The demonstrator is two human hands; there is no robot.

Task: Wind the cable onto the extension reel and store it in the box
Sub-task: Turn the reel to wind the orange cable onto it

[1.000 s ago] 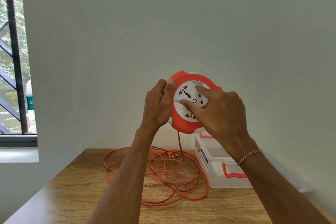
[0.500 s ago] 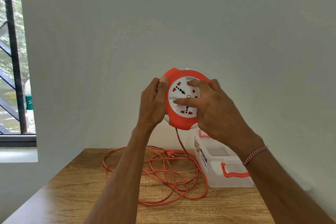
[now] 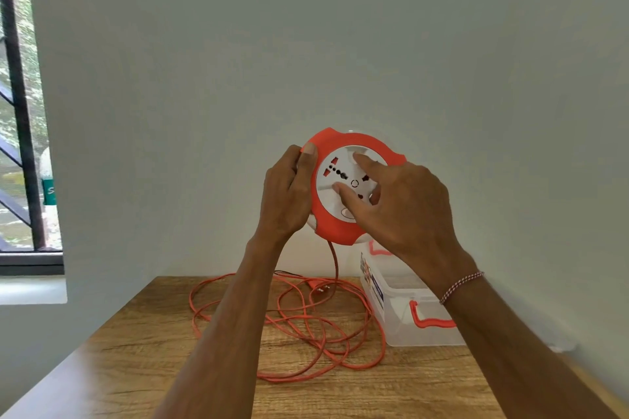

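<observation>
A round orange extension reel with a white socket face is held upright in the air above the table. My left hand grips its left rim, thumb on the orange edge. My right hand rests its fingers on the white face, the index and thumb pressed against it. An orange cable hangs from the bottom of the reel and lies in loose tangled loops on the wooden table. A clear plastic box with orange handles stands open at the right, partly behind my right forearm.
A plain wall rises directly behind the table. A barred window is at the far left. The cable's plug lies among the loops near the back of the table.
My right hand's fingers have shifted around the white face and the socket pattern has turned. The loops on the table look about the same.
</observation>
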